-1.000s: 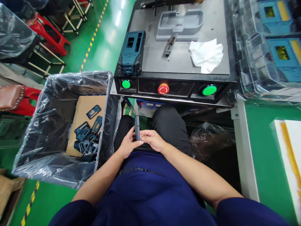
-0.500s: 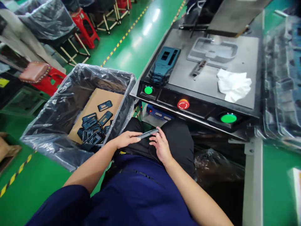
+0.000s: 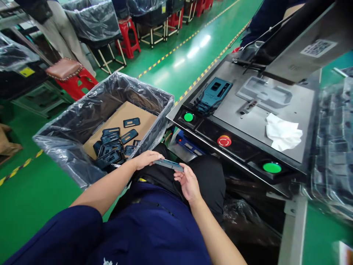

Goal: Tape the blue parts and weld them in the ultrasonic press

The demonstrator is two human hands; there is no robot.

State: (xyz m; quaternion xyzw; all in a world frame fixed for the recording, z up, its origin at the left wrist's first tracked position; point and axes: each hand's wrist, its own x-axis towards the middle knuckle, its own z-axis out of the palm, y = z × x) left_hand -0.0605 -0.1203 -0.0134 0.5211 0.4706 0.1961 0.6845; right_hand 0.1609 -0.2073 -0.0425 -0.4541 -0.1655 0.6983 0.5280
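Above my lap, a thin dark grey-blue plastic part [image 3: 168,164] is seen nearly edge-on. My left hand [image 3: 146,159] pinches its left end, and my right hand [image 3: 189,181] grips its right end between thumb and fingers. Just beyond my left hand, similar flat parts [image 3: 110,145] lie heaped on cardboard [image 3: 149,117] inside a plastic-lined bin [image 3: 60,147]. On the machine's metal plate [image 3: 306,106], ahead to the right, sit a larger blue-green part [image 3: 216,90] and a pale grey fixture [image 3: 261,92].
A white cloth [image 3: 284,132] lies on the machine plate. Along its front panel are green buttons [image 3: 188,117] and a red button [image 3: 224,140]. Clear plastic trays [image 3: 333,158] stand at the right. A red stool [image 3: 79,82] and a person's legs [image 3: 63,36] are beyond the bin.
The view has shifted. The held part has tilted so its right end is now lower than its left, and both hands still hold it. My left hand has come nearer the bin's edge.
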